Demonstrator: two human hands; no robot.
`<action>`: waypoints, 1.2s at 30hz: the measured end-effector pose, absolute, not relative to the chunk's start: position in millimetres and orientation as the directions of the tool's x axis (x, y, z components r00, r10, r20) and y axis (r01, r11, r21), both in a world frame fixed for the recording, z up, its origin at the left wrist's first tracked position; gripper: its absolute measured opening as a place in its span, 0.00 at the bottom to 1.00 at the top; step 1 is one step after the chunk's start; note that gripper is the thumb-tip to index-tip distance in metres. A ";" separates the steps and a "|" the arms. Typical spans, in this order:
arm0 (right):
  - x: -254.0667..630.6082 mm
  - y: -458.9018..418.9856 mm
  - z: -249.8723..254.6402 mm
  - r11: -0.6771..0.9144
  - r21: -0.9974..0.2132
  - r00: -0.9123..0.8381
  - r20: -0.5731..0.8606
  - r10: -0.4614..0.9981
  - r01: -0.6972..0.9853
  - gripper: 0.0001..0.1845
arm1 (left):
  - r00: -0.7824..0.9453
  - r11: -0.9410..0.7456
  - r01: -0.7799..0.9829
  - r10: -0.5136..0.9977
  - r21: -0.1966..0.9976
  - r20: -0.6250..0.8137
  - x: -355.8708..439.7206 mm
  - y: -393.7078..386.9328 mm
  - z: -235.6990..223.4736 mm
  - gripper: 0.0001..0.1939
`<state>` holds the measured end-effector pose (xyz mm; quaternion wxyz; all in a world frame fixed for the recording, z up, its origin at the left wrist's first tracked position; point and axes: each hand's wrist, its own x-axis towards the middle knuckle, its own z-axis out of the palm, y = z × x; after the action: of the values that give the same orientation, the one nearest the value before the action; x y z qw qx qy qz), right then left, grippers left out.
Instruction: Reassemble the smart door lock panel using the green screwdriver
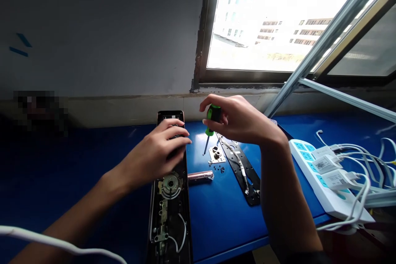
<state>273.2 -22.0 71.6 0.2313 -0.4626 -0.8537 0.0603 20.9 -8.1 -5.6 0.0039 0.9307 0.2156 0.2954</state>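
Note:
My right hand (238,119) grips a green and black screwdriver (214,116) by its handle. The shaft points down, with its tip close to the blue tabletop. My left hand (163,146) lies across a long black lock housing (170,218), its fingers curled over the upper part and hiding what is under them. Lower down, the open housing shows a round metal part, brackets and a white wire. Right of the screwdriver tip sits a small square metal plate (217,154), with several tiny dark screws (221,169) in front of it.
A black perforated back plate (238,165) with a white-wrapped cable lies by my right forearm. A copper-coloured cylinder (200,176) touches the housing's right side. A white power strip (305,161) with plugged-in chargers stands at right, under a metal frame (324,37).

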 end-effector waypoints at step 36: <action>230.6 -33.6 70.9 0.641 -0.480 -0.051 0.776 0.629 0.598 0.13 | 0.647 -0.673 0.440 0.697 0.595 0.309 -30.5 -4.2 16.2 0.07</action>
<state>230.6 -33.6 70.9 0.5433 -0.4234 -0.7248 0.0140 -30.5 -4.2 16.2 0.2412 0.8750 0.3249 0.2659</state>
